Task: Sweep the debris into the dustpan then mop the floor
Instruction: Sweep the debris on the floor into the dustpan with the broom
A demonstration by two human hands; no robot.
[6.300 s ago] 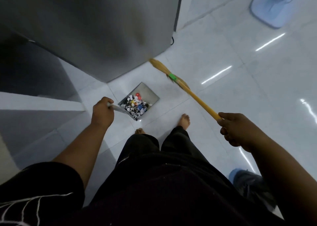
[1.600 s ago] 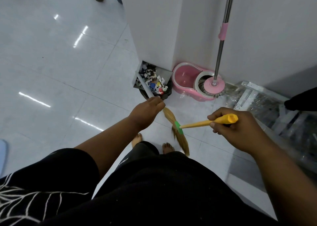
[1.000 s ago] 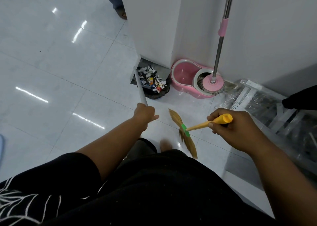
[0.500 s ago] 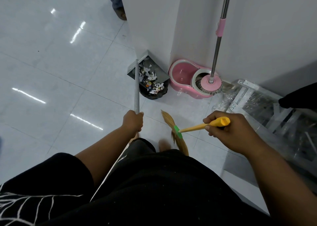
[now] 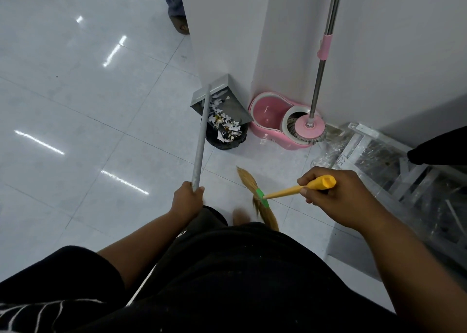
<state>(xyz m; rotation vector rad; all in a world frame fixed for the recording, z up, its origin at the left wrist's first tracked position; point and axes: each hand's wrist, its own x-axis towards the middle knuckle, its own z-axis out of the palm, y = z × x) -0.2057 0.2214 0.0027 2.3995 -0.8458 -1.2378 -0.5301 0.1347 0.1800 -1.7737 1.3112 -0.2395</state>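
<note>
Against pillar (image 5: 222,29), dustpan (image 5: 223,96) tilts over black bin (image 5: 227,142), debris (image 5: 225,124) lying at pan mouth and bin top. Left hand (image 5: 187,201) grips dustpan's grey handle; right hand (image 5: 336,197) grips yellow broom (image 5: 280,193), bristles down. Mop (image 5: 309,125) stands in pink bucket (image 5: 264,110).

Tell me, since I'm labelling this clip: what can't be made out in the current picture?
Head view:
Black bin: inside hidden by the tilted dustpan and debris.
Mop handle: top cut off by the upper edge.
Bystander: only a lower leg shows, rest cut by wall corner and edge.
Wearer's foot: motion-blurred, partly behind black clothing.
</note>
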